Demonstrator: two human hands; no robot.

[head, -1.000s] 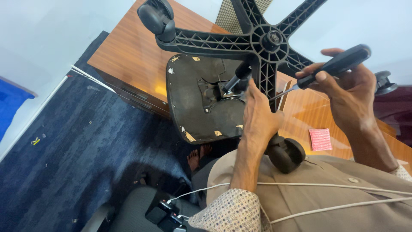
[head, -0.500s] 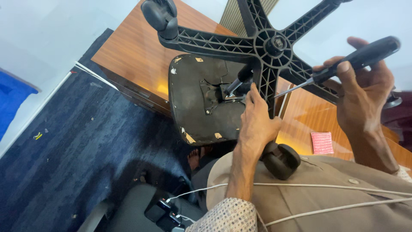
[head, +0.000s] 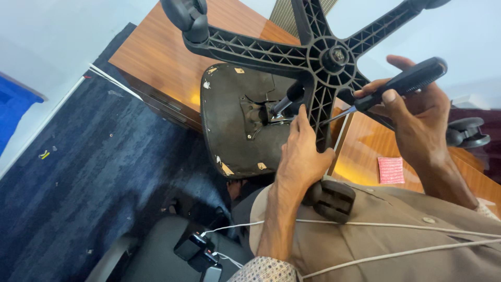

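Upturned office chair lying on wooden desk, star base uppermost. Left hand pressed against base spoke, fingers together by gas cylinder. Right hand clamped on black-handled screwdriver, tip aimed at seat mechanism.

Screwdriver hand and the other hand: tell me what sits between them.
In the head view, a spoke of the black chair base runs between the left hand and the right hand, which holds the screwdriver.
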